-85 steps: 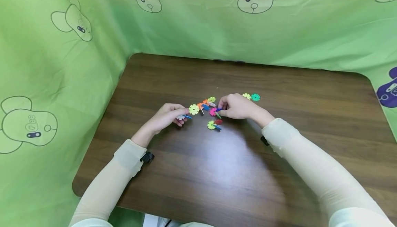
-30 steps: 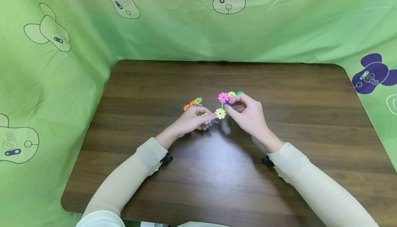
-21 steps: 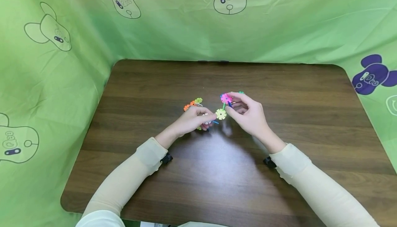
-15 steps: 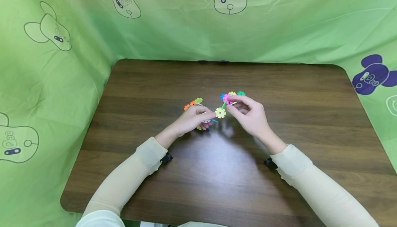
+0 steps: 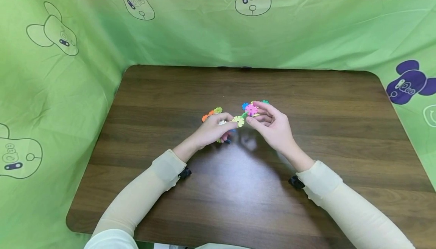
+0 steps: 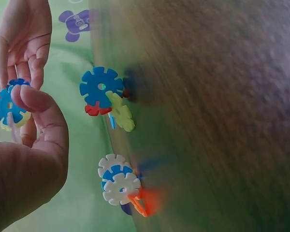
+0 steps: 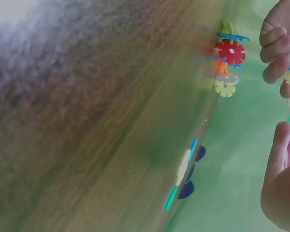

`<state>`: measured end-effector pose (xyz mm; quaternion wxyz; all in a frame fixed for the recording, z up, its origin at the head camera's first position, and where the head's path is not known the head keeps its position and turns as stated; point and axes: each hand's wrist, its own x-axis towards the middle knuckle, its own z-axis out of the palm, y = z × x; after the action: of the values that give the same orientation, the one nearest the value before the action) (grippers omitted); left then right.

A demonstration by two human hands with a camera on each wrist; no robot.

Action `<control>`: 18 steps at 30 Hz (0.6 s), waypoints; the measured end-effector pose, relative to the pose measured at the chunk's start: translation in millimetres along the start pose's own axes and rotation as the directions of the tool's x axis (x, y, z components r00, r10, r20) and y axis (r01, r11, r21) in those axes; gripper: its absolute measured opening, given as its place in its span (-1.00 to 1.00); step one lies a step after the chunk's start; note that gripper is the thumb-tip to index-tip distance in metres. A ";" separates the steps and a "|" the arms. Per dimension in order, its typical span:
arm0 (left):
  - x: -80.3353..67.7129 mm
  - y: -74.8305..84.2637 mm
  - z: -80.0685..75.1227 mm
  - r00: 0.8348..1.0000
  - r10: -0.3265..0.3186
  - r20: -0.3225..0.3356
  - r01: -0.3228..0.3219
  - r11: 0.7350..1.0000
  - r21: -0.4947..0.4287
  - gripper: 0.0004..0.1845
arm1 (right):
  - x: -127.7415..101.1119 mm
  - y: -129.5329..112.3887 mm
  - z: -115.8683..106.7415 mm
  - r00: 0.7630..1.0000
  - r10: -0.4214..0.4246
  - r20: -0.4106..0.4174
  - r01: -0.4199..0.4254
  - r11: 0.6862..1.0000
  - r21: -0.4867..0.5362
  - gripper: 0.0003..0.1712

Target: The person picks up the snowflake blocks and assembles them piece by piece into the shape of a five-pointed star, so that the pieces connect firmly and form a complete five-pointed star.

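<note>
Small notched plastic discs in many colours lie on a dark wooden table [image 5: 306, 101]. My left hand [image 5: 231, 125] pinches a small cluster fronted by a yellow disc [image 5: 238, 121]. In the left wrist view, that thumb [image 6: 34, 96] presses on a blue disc [image 6: 8, 104]. My right hand [image 5: 251, 115] pinches a cluster with a pink disc [image 5: 251, 109] and a blue disc [image 5: 245, 106]. The two clusters touch between the hands, just above the table.
A loose orange and yellow-green cluster [image 5: 211, 113] lies behind the left hand. A green disc [image 5: 265, 101] shows behind the right hand. Further joined discs [image 6: 104, 92] and white ones [image 6: 118, 181] lie on the wood. Green printed cloth [image 5: 68, 71] walls the table's back and sides.
Both hands have lifted their clusters off the table and brought them together. In the last second the pink disc came down toward the yellow disc, closing the gap.
</note>
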<state>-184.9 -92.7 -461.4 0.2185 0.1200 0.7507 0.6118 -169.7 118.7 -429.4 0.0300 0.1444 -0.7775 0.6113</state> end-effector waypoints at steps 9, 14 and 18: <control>-0.2 -1.9 -2.5 0.999 0.038 0.015 -0.038 0.999 -0.009 -0.87 | 4.5 3.0 0.0 0.999 -0.022 -0.031 0.024 0.997 0.068 -0.75; -0.5 -3.0 -3.6 0.997 0.064 0.047 -0.065 0.998 0.016 -0.79 | 6.0 1.5 0.9 0.997 0.001 -0.071 0.004 0.998 0.062 -0.79; -1.8 -2.6 -4.2 0.994 0.094 0.064 -0.098 0.993 0.069 -0.83 | 6.2 0.3 1.9 0.997 -0.010 -0.075 0.013 0.999 0.041 -0.81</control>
<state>-185.1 -97.7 -463.0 0.2071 0.1821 0.7586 0.5903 -175.4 115.8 -428.8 0.0595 0.1264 -0.7621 0.6322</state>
